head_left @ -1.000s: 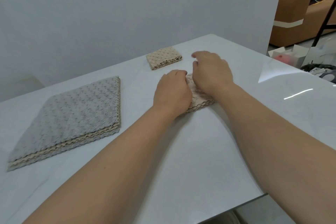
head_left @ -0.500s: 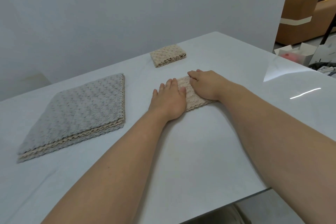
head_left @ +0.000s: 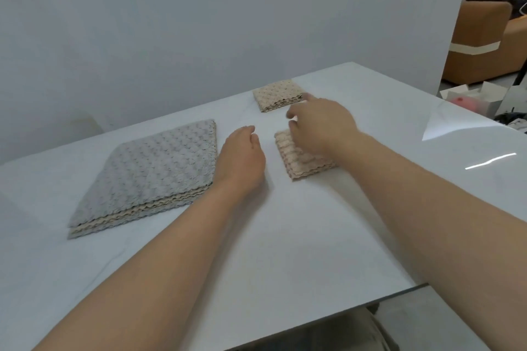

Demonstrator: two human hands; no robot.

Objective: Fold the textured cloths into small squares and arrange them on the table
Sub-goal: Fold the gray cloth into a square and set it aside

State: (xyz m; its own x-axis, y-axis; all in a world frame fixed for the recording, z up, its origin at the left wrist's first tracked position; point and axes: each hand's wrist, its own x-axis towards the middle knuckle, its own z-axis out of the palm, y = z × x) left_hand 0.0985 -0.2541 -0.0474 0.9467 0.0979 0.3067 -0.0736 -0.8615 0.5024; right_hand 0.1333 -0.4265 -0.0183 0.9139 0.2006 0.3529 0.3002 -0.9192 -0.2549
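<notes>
White table (head_left: 313, 236), wall behind. Stack (head_left: 154, 171) of unfolded cloths at left, grey one on top, beige edges below. Left hand (head_left: 242, 157) lies on the table between the stack and the near square (head_left: 302, 162), fingers together, relaxed, holding nothing. Right hand (head_left: 320, 125) is over the near square's far edge, fingers loosely curled; cannot tell whether it pinches the cloth. Far square (head_left: 278, 94), beige, folded, sits just beyond the right hand.
</notes>
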